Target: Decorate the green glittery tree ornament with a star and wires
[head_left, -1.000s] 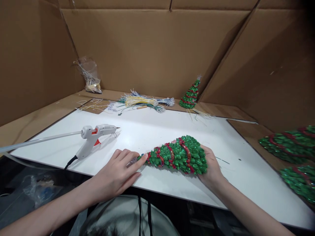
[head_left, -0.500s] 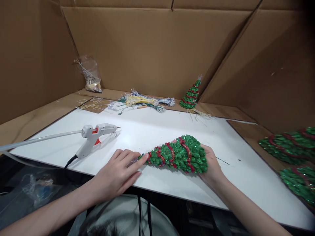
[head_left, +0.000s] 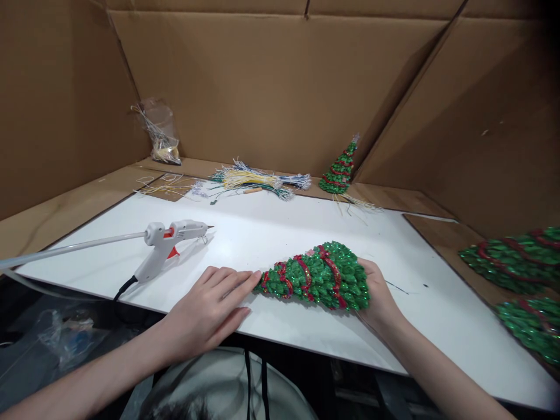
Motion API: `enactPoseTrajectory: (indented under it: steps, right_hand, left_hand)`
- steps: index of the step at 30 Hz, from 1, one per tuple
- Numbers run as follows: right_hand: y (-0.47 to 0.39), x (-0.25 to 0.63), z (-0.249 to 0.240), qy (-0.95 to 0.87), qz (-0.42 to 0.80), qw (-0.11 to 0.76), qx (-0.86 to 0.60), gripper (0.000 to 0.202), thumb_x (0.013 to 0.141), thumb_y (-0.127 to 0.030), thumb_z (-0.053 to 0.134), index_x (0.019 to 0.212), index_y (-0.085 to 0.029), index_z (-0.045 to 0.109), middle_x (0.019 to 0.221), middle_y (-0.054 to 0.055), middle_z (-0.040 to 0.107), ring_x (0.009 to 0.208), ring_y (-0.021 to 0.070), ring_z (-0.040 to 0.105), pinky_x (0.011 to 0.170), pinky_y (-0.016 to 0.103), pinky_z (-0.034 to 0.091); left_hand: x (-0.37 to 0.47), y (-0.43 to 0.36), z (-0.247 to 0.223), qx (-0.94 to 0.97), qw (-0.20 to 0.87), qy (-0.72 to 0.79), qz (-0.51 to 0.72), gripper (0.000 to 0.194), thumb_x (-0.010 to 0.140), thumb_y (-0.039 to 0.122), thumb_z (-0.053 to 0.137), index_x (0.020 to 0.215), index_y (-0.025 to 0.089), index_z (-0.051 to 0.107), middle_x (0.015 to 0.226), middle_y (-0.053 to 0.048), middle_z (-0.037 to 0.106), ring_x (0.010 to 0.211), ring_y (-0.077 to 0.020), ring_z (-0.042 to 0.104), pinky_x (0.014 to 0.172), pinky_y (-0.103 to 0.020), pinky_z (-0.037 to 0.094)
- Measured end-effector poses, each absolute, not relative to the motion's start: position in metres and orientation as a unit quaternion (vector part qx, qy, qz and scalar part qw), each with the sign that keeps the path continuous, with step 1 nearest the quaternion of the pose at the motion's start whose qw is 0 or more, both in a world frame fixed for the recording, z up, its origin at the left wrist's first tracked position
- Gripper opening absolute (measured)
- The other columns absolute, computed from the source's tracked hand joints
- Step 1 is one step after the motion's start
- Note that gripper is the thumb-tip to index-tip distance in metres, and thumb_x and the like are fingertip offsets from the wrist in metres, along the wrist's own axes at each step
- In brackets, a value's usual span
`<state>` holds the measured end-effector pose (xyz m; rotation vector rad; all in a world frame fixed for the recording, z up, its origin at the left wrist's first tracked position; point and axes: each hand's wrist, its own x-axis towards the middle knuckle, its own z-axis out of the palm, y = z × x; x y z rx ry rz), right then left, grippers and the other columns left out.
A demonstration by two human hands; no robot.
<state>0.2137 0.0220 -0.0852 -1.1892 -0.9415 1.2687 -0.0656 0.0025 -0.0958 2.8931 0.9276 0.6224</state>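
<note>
A green glittery tree [head_left: 317, 277] with red garland lies on its side over the white board [head_left: 262, 227], its tip to the left and its wide base to the right. My right hand [head_left: 378, 294] holds it at the base, with the fingers partly hidden behind and under it. At the narrow tip is my left hand [head_left: 221, 303], its fingers stretched out close together and touching the tip, its thumb apart below. The very top of the tree is hidden by those fingers.
A white glue gun [head_left: 164, 245] stands at the left. Wire bundles [head_left: 258, 179], a small upright tree [head_left: 339, 169] and a plastic bag [head_left: 161, 137] are at the back by cardboard walls. More green trees [head_left: 511, 262] lie at the right edge.
The fingers of my left hand have shifted slightly over the tip, which now shows less. The tree has moved very slightly down at its wide end.
</note>
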Motion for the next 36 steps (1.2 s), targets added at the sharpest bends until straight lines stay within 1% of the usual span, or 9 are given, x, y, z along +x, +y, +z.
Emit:
enactPoseTrajectory:
  steps: [5, 10, 13, 16, 19, 25, 27, 32, 36]
  right_hand:
    - [0.023, 0.2128, -0.0844, -0.4, 0.542, 0.554, -0.489, 0.01, 0.047, -0.012, 0.066, 0.042, -0.018, 0.061, 0.037, -0.005, 0.052, 0.03, 0.0082, 0.043, 0.028, 0.02, 0.039]
    - [0.025, 0.2146, -0.0853, -0.404, 0.552, 0.547, -0.483, 0.008, 0.047, -0.011, 0.066, 0.043, -0.018, 0.064, 0.041, -0.004, 0.058, 0.035, 0.0088, 0.049, 0.031, 0.018, 0.041]
    - [0.0264, 0.2167, -0.0858, -0.413, 0.555, 0.539, -0.481, 0.007, 0.047, -0.011, 0.066, 0.044, -0.018, 0.065, 0.043, -0.003, 0.059, 0.036, 0.0089, 0.051, 0.033, 0.018, 0.042]
    - [0.0266, 0.2183, -0.0863, -0.427, 0.551, 0.534, -0.478, 0.007, 0.047, -0.012, 0.066, 0.044, -0.017, 0.066, 0.043, -0.003, 0.06, 0.037, 0.0092, 0.05, 0.035, 0.019, 0.043]
    - [0.0263, 0.2185, -0.0866, -0.431, 0.546, 0.529, -0.486, 0.006, 0.047, -0.014, 0.066, 0.043, -0.017, 0.063, 0.042, -0.002, 0.06, 0.035, 0.0105, 0.049, 0.033, 0.021, 0.042]
    - [0.026, 0.2165, -0.0876, -0.453, 0.519, 0.531, -0.494, 0.005, 0.049, -0.016, 0.063, 0.045, -0.018, 0.063, 0.046, -0.001, 0.062, 0.038, 0.0125, 0.051, 0.033, 0.023, 0.041]
    - [0.0254, 0.216, -0.0882, -0.447, 0.521, 0.536, -0.491, 0.006, 0.05, -0.016, 0.062, 0.044, -0.019, 0.062, 0.047, -0.001, 0.062, 0.038, 0.0125, 0.051, 0.034, 0.023, 0.042]
    - [0.0241, 0.2162, -0.0904, -0.435, 0.536, 0.542, -0.479, 0.006, 0.051, -0.015, 0.063, 0.05, -0.019, 0.067, 0.052, -0.001, 0.066, 0.043, 0.0134, 0.056, 0.038, 0.023, 0.046]
    - [0.025, 0.2179, -0.0926, -0.432, 0.544, 0.544, -0.471, 0.007, 0.051, -0.013, 0.063, 0.049, -0.019, 0.066, 0.052, -0.002, 0.066, 0.045, 0.0138, 0.057, 0.041, 0.024, 0.048]
  left_hand:
    - [-0.0663, 0.003, -0.0978, 0.932, 0.019, 0.298, 0.205, 0.05, 0.092, 0.02, 0.045, 0.14, 0.012, 0.032, 0.131, -0.014, 0.052, 0.109, -0.0246, 0.048, 0.089, -0.04, 0.041]
    - [-0.0662, 0.0044, -0.098, 0.933, 0.014, 0.295, 0.204, 0.048, 0.092, 0.02, 0.045, 0.139, 0.015, 0.036, 0.13, -0.014, 0.052, 0.108, -0.0251, 0.048, 0.088, -0.04, 0.041]
    - [-0.066, 0.0039, -0.0976, 0.934, 0.013, 0.293, 0.204, 0.048, 0.092, 0.019, 0.045, 0.139, 0.014, 0.036, 0.13, -0.014, 0.051, 0.108, -0.0255, 0.047, 0.088, -0.041, 0.041]
    - [-0.066, 0.0033, -0.0973, 0.935, 0.013, 0.296, 0.197, 0.049, 0.092, 0.02, 0.045, 0.139, 0.015, 0.035, 0.129, -0.014, 0.051, 0.107, -0.0257, 0.047, 0.087, -0.041, 0.04]
    - [-0.0661, 0.0034, -0.097, 0.936, 0.011, 0.298, 0.189, 0.049, 0.092, 0.02, 0.045, 0.14, 0.015, 0.033, 0.127, -0.014, 0.051, 0.105, -0.0258, 0.047, 0.086, -0.041, 0.04]
    - [-0.0655, 0.0045, -0.0969, 0.936, 0.011, 0.303, 0.18, 0.049, 0.093, 0.021, 0.044, 0.14, 0.016, 0.034, 0.124, -0.014, 0.052, 0.103, -0.0258, 0.046, 0.084, -0.041, 0.04]
    - [-0.0653, 0.0044, -0.097, 0.936, 0.009, 0.303, 0.179, 0.048, 0.093, 0.021, 0.043, 0.14, 0.016, 0.033, 0.124, -0.014, 0.052, 0.103, -0.0256, 0.046, 0.084, -0.04, 0.04]
    - [-0.065, 0.004, -0.0972, 0.936, 0.001, 0.302, 0.181, 0.048, 0.093, 0.02, 0.043, 0.14, 0.016, 0.033, 0.124, -0.014, 0.052, 0.104, -0.0256, 0.046, 0.084, -0.04, 0.039]
    - [-0.0647, 0.0045, -0.0972, 0.936, -0.003, 0.303, 0.182, 0.049, 0.092, 0.02, 0.044, 0.14, 0.016, 0.034, 0.124, -0.014, 0.052, 0.103, -0.0254, 0.047, 0.083, -0.04, 0.04]
